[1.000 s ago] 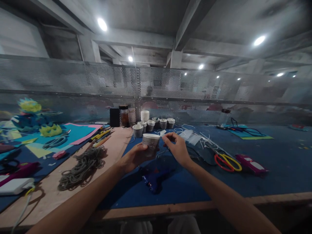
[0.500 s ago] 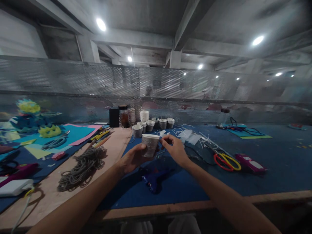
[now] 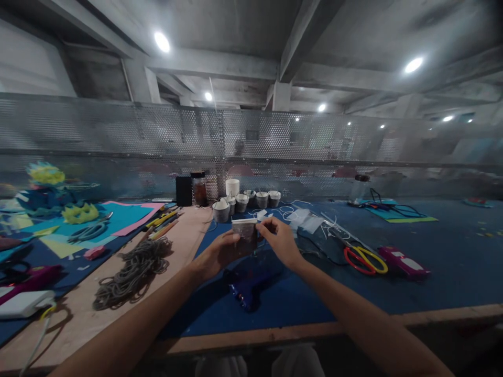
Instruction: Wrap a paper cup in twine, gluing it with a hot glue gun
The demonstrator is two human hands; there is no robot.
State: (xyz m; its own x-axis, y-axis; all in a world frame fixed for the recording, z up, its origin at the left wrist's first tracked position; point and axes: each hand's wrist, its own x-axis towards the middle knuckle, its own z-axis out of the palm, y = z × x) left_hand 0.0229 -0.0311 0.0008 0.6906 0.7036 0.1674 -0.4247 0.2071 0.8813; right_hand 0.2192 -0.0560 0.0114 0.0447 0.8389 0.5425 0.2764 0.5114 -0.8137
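Note:
My left hand [image 3: 220,252] is closed around a small paper cup [image 3: 244,233] with a grey covering and a pale rim, held above the blue table mat. At the cup's right edge, the fingers of my right hand [image 3: 280,238] are pinched together; what lies between them is too small to make out. Below both hands a blue glue gun [image 3: 245,290] lies on the mat. Behind the held cup stand several similar grey-covered cups [image 3: 221,211] with pale rims, beside a stack of white paper cups [image 3: 232,187].
A heap of grey cord [image 3: 135,272] lies on the bare board to the left, near pens [image 3: 163,222] and grey-handled scissors [image 3: 88,230]. To the right are red-and-yellow-handled scissors [image 3: 365,261], a magenta object [image 3: 404,263] and clear plastic scraps [image 3: 306,220]. A perforated metal screen [image 3: 259,131] stands behind.
The held cup has turned and tipped slightly in my left hand, so its rim shows as a thinner strip. My right hand stays pinched at its edge.

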